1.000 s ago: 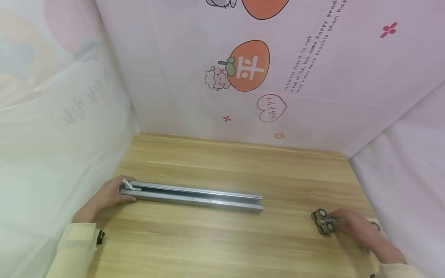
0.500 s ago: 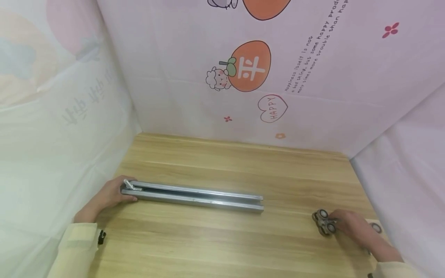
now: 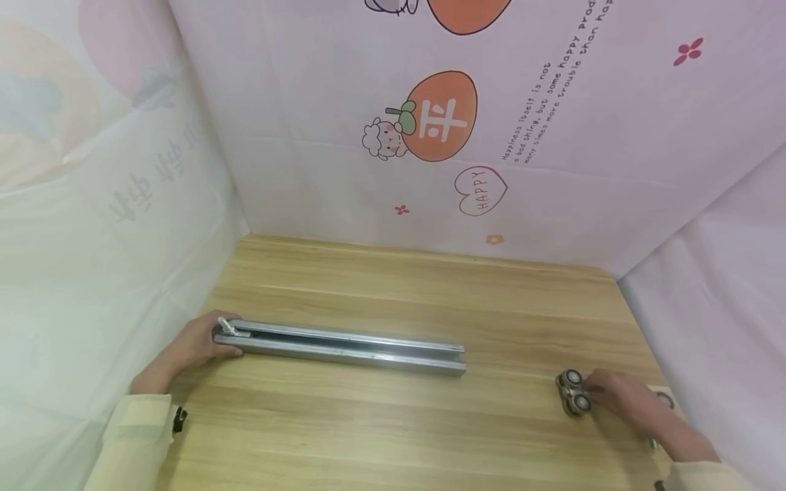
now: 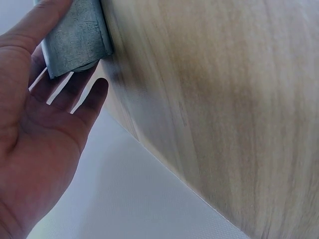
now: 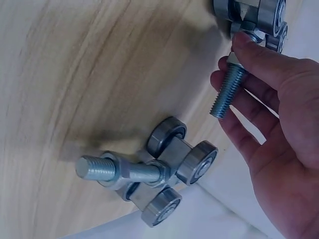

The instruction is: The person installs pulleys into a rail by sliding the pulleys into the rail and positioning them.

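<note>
Grey metal is the rail (image 3: pixel 350 356), at the centre left of the head view, its slotted side turned upward above the desk (image 3: pixel 393 429). The left hand (image 3: pixel 199 342) has its grip around the left end, near a small bolt (image 3: pixel 230 329) standing out there, probably for steadiness, and this leaves the right end uncovered. At lower right, the right hand (image 3: pixel 620 399) pinches the threaded shank (image 5: pixel 229 89) of a roller trolley (image 3: pixel 574 393); held so, the wheels seem free. A second trolley (image 5: pixel 159 172) sits at lower middle of the right wrist view.
</note>
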{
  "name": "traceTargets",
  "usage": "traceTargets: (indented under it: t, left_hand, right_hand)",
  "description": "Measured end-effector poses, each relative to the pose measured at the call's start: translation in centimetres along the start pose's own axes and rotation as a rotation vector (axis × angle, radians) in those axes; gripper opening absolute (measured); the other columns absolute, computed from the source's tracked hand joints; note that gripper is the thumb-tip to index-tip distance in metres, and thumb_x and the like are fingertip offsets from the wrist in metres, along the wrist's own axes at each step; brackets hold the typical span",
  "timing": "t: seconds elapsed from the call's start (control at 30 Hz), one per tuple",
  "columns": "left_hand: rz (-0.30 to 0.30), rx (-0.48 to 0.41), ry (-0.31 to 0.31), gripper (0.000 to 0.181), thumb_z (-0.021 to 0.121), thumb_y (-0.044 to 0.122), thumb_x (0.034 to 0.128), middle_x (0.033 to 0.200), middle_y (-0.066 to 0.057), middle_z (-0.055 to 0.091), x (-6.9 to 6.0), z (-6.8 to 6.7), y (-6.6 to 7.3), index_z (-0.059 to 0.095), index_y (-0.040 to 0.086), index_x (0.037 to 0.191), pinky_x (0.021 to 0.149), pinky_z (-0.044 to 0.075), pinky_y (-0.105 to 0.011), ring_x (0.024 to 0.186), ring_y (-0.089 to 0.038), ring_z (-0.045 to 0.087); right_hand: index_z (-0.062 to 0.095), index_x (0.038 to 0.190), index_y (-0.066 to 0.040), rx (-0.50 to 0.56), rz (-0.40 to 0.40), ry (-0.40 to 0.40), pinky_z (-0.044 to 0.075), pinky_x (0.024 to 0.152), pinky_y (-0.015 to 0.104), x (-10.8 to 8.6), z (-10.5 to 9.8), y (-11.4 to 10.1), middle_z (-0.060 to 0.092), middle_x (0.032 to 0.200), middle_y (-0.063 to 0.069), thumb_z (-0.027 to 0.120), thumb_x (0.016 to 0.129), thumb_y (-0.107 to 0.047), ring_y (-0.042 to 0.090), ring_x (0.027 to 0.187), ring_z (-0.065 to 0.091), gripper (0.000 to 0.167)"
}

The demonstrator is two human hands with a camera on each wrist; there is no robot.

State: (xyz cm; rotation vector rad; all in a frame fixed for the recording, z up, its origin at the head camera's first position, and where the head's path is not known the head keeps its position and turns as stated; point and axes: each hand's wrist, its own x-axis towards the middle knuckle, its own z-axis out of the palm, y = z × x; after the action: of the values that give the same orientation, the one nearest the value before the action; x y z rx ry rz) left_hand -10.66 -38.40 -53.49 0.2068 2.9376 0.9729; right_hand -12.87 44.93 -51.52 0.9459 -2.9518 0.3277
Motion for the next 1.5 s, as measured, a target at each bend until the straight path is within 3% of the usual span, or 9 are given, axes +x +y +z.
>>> traceTargets:
  t: [0.23, 0.53, 0.77, 1.17, 1.5]
  left_hand:
    - [0.001, 0.001, -0.005, 0.074, 0.099, 0.028, 0.0705, 0.125, -0.028, 0.069, 0.0, -0.1, 0.2, 0.065, -0.003, 0.129, 0.107, 0.045, -0.07, 0.118, -0.051, 0.063]
    - [-0.003, 0.003, 0.001, 0.074, 0.099, 0.028, 0.0699, 0.124, -0.028, 0.07, -0.1, 0.1, 0.1, 0.066, -0.003, 0.129, 0.106, 0.046, -0.07, 0.117, -0.05, 0.064]
    - [-0.007, 0.007, -0.003, 0.075, 0.099, 0.028, 0.0709, 0.124, -0.028, 0.069, -0.1, 0.3, 0.3, 0.065, -0.003, 0.13, 0.106, 0.046, -0.069, 0.117, -0.05, 0.064]
    - [0.0, 0.001, 0.004, 0.073, 0.099, 0.027, 0.0713, 0.122, -0.027, 0.07, -0.2, 0.1, 0.3, 0.065, -0.002, 0.129, 0.104, 0.047, -0.068, 0.115, -0.049, 0.065]
    - [0.003, -0.011, 0.009, 0.072, 0.099, 0.027, 0.0715, 0.126, -0.028, 0.069, -0.2, 0.1, 0.2, 0.066, -0.001, 0.13, 0.105, 0.047, -0.069, 0.117, -0.051, 0.064]
  right_hand:
    - [0.076, 0.089, -0.017, -0.007, -0.042, 0.011, 0.063, 0.069, 0.035, 0.3, -0.6, -0.4, 0.074, 0.084, -0.01, 0.091, 0.072, -0.006, 0.008, 0.077, 0.07, 0.025]
    - [0.076, 0.093, -0.014, 0.09, 0.029, -0.173, 0.064, 0.072, 0.037, 2.6, -3.1, -3.1, 0.076, 0.088, -0.008, 0.085, 0.085, -0.01, 0.009, 0.079, 0.071, 0.012]
    - [0.075, 0.091, -0.012, 0.124, 0.1, -0.256, 0.063, 0.067, 0.03, 3.9, -3.6, -5.3, 0.075, 0.086, -0.006, 0.084, 0.086, -0.007, 0.009, 0.076, 0.071, 0.011]
    - [0.072, 0.082, -0.013, 0.052, -0.003, -0.054, 0.062, 0.061, 0.026, 3.6, -1.8, -5.8, 0.073, 0.081, -0.001, 0.087, 0.071, 0.006, 0.018, 0.07, 0.073, 0.027]
    - [0.072, 0.082, -0.012, 0.082, 0.071, -0.028, 0.062, 0.06, 0.025, 3.6, -1.4, -6.1, 0.075, 0.08, 0.002, 0.088, 0.077, 0.001, 0.017, 0.069, 0.073, 0.021]
